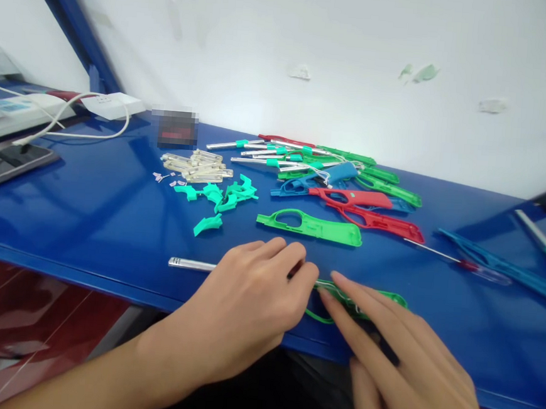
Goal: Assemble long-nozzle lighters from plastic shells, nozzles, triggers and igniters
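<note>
On the blue table in front of me lies a green lighter half-shell [393,299] with a silver metal tube [191,264] sticking out to the left. My left hand [261,285] is closed over the joint between tube and shell, its curled fingers hiding that part. My right hand [398,353] reaches in from the right with fingers stretched out. Two of its fingertips touch the shell near a thin white wire [337,290]. Just beyond my hands rests a bright green half-shell [316,227], apart from both.
Teal triggers [214,193] and clear fuel tanks [200,166] lie at centre left. Behind are piled tubes and coloured shells [376,220]. A screwdriver [482,271] and blue shell [499,263] lie right. A phone [16,162] and white power strip [113,105] are left; a wall stands behind.
</note>
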`<state>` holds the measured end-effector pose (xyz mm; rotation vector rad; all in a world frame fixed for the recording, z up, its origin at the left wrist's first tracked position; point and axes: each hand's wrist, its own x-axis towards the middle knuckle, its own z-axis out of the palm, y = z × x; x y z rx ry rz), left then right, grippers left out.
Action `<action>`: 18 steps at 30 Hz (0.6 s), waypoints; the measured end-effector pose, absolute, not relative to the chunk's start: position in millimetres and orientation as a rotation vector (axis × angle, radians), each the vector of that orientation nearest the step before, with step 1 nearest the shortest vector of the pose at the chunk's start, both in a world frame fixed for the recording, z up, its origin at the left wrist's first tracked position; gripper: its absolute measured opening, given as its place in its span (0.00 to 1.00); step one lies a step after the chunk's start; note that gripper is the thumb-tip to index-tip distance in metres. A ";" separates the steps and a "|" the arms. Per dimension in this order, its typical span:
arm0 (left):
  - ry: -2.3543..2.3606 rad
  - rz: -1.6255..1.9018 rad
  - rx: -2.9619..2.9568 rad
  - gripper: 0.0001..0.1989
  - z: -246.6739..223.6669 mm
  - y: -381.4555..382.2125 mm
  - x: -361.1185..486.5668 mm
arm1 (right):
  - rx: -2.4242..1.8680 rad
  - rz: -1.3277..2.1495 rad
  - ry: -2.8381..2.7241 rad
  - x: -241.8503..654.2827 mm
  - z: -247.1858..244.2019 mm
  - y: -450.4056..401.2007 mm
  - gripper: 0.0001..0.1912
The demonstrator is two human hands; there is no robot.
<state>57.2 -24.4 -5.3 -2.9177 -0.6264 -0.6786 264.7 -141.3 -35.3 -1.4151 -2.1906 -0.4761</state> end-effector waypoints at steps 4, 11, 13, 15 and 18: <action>-0.616 -0.696 -2.906 0.08 -5.6 -24.3 56.5 | -1.413 -0.443 -2.205 266.5 -36.8 -141.1 0.30; -0.604 -0.683 -2.894 0.09 -6.7 -26.7 54.2 | -1.397 -0.475 -2.244 266.8 -36.1 -141.4 0.31; -0.601 -0.684 -2.889 0.10 -6.9 -27.0 54.0 | -1.402 -0.480 -2.246 266.5 -35.3 -141.9 0.30; -0.599 -0.687 -2.888 0.10 -6.9 -26.9 54.0 | -1.403 -0.473 -2.245 266.1 -34.7 -142.0 0.30; -0.601 -0.688 -2.895 0.09 -6.5 -26.7 54.3 | -1.406 -0.472 -2.244 265.6 -34.8 -141.2 0.31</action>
